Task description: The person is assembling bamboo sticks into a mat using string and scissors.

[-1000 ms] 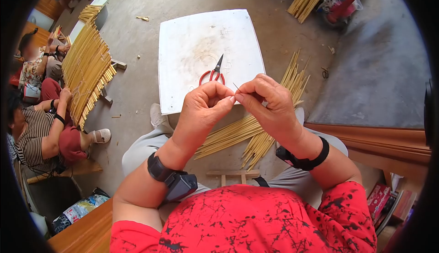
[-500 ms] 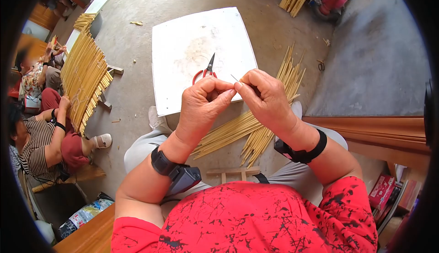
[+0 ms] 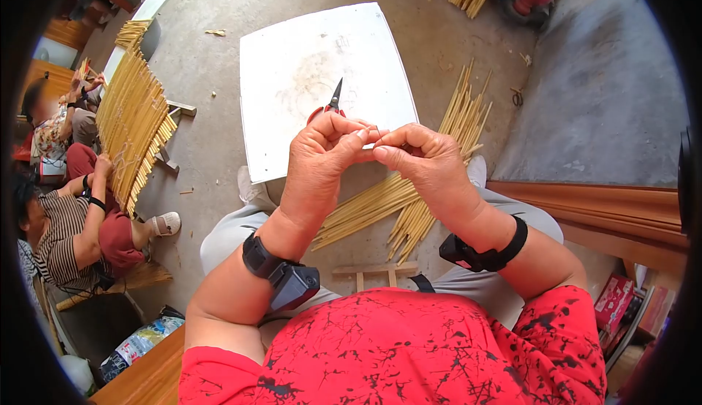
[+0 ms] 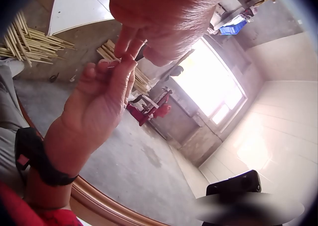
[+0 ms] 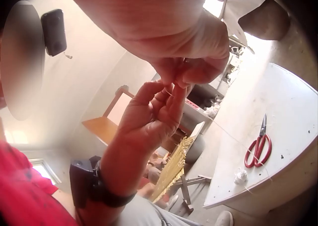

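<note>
Both hands meet fingertip to fingertip in front of the chest, above the near edge of a white-topped table [image 3: 281, 61]. The right hand [image 3: 435, 162] pinches a thin dark needle [image 3: 378, 133] between thumb and forefinger. Thumb and forefinger of the left hand [image 3: 320, 155] are pressed together right beside it, pinching a fine white thread [image 5: 231, 135]; its end is hidden by the fingers. In the right wrist view the thread runs down past red-handled scissors [image 5: 259, 149] to a small white ball of thread [image 5: 241, 176] on the tabletop.
Loose straw-coloured sticks [image 3: 365, 213] lie on the floor between the feet and right of the table. A low wooden stool frame [image 3: 374, 269] stands close to the body. At left, two seated people work at a long mat of sticks [image 3: 135, 109].
The needle, pointing up from the right fingertips earlier, now lies lower between both hands. The left thumb has lifted and the fingertips have shifted against each other. The head view has tilted slightly.
</note>
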A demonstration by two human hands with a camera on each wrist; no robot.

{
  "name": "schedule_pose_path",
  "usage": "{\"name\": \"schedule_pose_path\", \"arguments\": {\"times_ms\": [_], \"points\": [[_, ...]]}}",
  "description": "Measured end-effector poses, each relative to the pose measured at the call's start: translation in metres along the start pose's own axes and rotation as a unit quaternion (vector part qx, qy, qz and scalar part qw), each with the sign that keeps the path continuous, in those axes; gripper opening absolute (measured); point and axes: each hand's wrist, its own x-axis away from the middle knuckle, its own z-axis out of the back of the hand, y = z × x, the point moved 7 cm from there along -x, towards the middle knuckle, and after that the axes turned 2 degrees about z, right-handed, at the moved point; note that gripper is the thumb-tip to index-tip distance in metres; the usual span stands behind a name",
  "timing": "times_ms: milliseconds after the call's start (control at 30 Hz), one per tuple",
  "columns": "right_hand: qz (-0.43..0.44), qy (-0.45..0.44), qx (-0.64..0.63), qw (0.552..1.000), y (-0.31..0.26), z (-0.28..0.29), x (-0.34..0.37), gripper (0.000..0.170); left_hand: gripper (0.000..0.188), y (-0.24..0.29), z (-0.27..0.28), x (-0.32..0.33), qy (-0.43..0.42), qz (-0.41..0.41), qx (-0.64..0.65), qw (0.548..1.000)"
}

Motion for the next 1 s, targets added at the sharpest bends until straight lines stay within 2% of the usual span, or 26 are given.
{"name": "schedule_pose_path", "arguments": {"times_ms": [200,433,1000], "points": [[-0.014,0.003,0.039,0.999,0.0018,0.0030,0.0018,0.012,0.004,-0.0049,0.0008,-0.0017,0.003,0.008,-0.017,1.000],[-0.006,0.005,0.014,1.000,0.0061,0.0037,0.0023,0.013,0.003,-0.0070,0.0008,-0.0007,0.008,0.015,-0.037,0.999],[-0.014,0.007,0.053,0.998,0.0093,0.0017,0.0032,0.014,0.003,-0.0048,0.0030,0.0024,0.004,0.011,-0.049,0.999]]}}
